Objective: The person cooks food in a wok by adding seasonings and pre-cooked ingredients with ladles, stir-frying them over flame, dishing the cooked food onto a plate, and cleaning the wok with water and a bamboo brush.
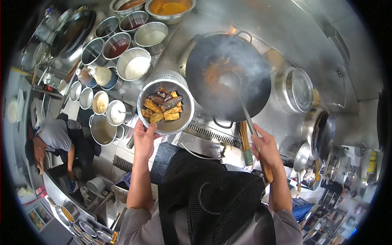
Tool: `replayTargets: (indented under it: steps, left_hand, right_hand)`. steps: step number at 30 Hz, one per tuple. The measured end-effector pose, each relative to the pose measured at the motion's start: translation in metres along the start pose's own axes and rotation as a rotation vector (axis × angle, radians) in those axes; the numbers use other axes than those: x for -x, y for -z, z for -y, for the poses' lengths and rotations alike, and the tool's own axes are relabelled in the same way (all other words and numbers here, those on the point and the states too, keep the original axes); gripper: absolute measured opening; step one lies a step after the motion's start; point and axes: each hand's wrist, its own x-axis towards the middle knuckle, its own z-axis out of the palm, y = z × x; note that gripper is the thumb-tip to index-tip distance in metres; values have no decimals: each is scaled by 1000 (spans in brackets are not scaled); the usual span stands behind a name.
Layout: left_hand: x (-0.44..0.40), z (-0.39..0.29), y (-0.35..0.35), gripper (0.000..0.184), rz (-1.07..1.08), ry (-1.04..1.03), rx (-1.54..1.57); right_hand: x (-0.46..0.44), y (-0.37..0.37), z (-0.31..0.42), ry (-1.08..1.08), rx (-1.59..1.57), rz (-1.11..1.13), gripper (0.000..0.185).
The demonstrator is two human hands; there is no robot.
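Metal bowl: where is it?

In your left hand, just left of the wok, over a perforated container. Can't tell whether bowl and wok rims touch.

Contents?

Brown and golden chunks; bare metal shows around them.

Left hand state?

You're gripping the bowl by its near edge, thumb at the side.

Right hand?

You have it wrapped around the ladle handle, wooden end sticking out below your fist. Ladle head sits in the wok near reddish-brown bits; steam blurs it.

Anything around you?

Stick brush on your side of the wok, beside the ladle handle. Metal tubs beyond the bowl, steel pot right of the wok. Another person bends over, far left.
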Motion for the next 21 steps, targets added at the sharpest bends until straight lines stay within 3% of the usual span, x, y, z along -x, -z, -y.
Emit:
replayTargets:
  steps: [2, 4, 6, 7, 9, 12, 13, 14, 16, 18, 20, 21]
  left_hand:
    - [-13, 0, -4, 32, 23, 6, -3]
    - [-21, -4, -12, 33, 48, 0, -21]
    - [-28, -7, -13, 33, 87, 12, -38]
    - [-29, -7, -12, 33, 83, 19, -53]
    - [-27, -12, -13, 33, 88, 27, -58]
    - [-27, -10, -10, 33, 83, 13, -38]
    - [-27, -11, -11, 33, 84, 14, -40]
    - [-28, -10, -13, 32, 77, 3, -23]
    - [-30, -9, -15, 31, 74, 0, 0]
    - [-35, -8, -15, 32, 66, 10, -74]
    - [-36, -12, -18, 30, 99, -20, -64]
    - [-37, -13, -19, 29, 96, -14, -65]
  right_hand:
    - [-28, 3, 19, -136, -739, 185, 56]
    - [-81, -10, -18, -83, -903, 292, 54]
    - [-106, -40, -32, 74, -642, 68, 55]
    - [-105, -47, -44, 67, -646, 61, 55]
    - [-87, -60, -67, 579, 462, -405, 58]
    - [-31, -60, -61, 604, 362, -306, 60]
    - [-16, -55, -35, 347, 211, -161, 58]
    - [-24, -51, -27, 346, 210, -163, 58]
    - [-48, -39, -8, 119, -238, 64, 61]
    - [-81, -53, -30, 169, -204, -21, 59]
    - [-104, -58, -54, 698, 511, -486, 56]
    - [-85, -55, -52, 532, 632, -443, 56]
